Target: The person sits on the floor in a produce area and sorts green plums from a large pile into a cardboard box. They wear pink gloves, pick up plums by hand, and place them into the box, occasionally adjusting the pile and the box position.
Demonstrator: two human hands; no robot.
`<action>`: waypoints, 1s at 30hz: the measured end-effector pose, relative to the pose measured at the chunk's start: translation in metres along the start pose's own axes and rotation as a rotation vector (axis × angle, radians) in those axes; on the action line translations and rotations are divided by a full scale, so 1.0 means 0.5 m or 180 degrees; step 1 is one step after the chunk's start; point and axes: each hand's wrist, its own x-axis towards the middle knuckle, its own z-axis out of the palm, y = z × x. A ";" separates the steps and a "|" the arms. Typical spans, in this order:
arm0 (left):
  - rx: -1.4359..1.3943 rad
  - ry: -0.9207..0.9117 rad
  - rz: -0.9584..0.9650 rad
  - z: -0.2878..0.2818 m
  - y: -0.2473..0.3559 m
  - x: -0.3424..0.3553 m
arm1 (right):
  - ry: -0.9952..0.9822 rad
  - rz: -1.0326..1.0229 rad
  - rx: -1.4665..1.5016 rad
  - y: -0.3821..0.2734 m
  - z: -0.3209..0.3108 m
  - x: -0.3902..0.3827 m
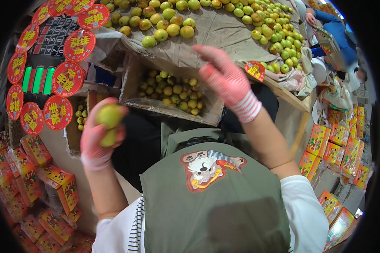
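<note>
My left hand (101, 139), in a pink striped glove, holds at least two yellow-green round fruits (108, 115) left of an open, plastic-lined box (135, 99) with more fruit (169, 90) inside. My right hand (228, 86), in a similar glove, is raised over the box's right side with fingers apart and slightly blurred; I see nothing in it. Above it, many green and reddish fruits (173, 30) lie on a beige cloth-covered surface (211, 38).
A black device (36, 79) ringed with red round stickers stands at upper left. Orange cartons (65, 192) are piled at left, more (318, 139) at right. A wooden board (297, 101) edges the cloth surface. A person in blue (329, 21) is at upper right.
</note>
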 end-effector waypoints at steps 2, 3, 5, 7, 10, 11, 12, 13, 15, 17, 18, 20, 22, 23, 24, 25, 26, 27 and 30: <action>-0.0838 0.0432 0.0242 -0.112 -0.001 -0.090 | 0.0164 0.0379 0.0170 0.015 -0.062 -0.007; -0.1110 0.0585 0.0322 -0.179 -0.006 -0.143 | 0.0293 0.0459 0.0120 0.019 -0.083 -0.015; -0.1300 0.1379 0.0274 -0.294 -0.018 -0.231 | 0.0480 0.0456 0.0037 0.036 -0.124 -0.035; -0.0931 0.2003 -0.0005 -0.414 -0.035 -0.276 | 0.0559 0.0713 -0.0029 0.034 -0.152 -0.056; -0.0063 0.3032 -0.0501 -0.493 -0.073 -0.252 | 0.0694 0.0882 0.0024 0.055 -0.177 -0.090; 0.0290 0.3445 -0.0642 -0.504 -0.084 -0.235 | 0.0739 0.0915 0.0018 0.060 -0.185 -0.098; 0.1286 0.3265 -0.0444 -0.572 -0.101 -0.250 | 0.0704 0.0861 -0.0026 0.061 -0.191 -0.102; 0.2274 0.3068 -0.0238 -0.683 -0.115 -0.287 | 0.0642 0.0799 -0.0048 0.064 -0.196 -0.101; 0.2020 0.3206 0.0022 -0.527 -0.080 -0.177 | 0.0790 0.0743 -0.0228 0.071 -0.216 -0.121; 0.2272 0.2740 0.0540 -0.435 -0.056 -0.155 | 0.0985 0.0682 -0.0485 0.061 -0.231 -0.123; 0.2384 0.2489 0.0794 -0.394 -0.049 -0.142 | 0.1019 0.0647 -0.0675 0.062 -0.245 -0.127; 0.3003 0.2007 0.1229 -0.244 -0.040 -0.096 | 0.1021 0.0602 -0.0723 0.067 -0.245 -0.131; 0.3431 0.1404 0.1299 -0.117 -0.038 -0.056 | 0.0684 0.0502 -0.1073 0.055 -0.217 -0.119; 0.3706 0.1024 0.1217 -0.058 -0.035 -0.031 | 0.0309 0.0789 -0.0915 0.049 -0.181 -0.109; 0.4297 0.0555 0.1444 -0.036 -0.038 -0.007 | -0.0176 0.0766 -0.0870 0.051 -0.141 -0.096; 0.4568 0.0259 0.1604 -0.012 -0.042 0.019 | -0.0733 0.0933 -0.0986 0.081 -0.101 -0.084; 0.4522 0.0045 0.1428 0.006 -0.047 0.046 | -0.1268 0.0761 -0.1240 0.114 -0.063 -0.074; 0.4418 -0.0101 0.1353 0.027 -0.056 0.069 | -0.1758 0.0850 -0.1405 0.157 -0.023 -0.061; 0.4373 -0.0462 0.0890 0.045 -0.086 0.109 | -0.2601 0.1826 -0.2073 0.262 0.079 -0.004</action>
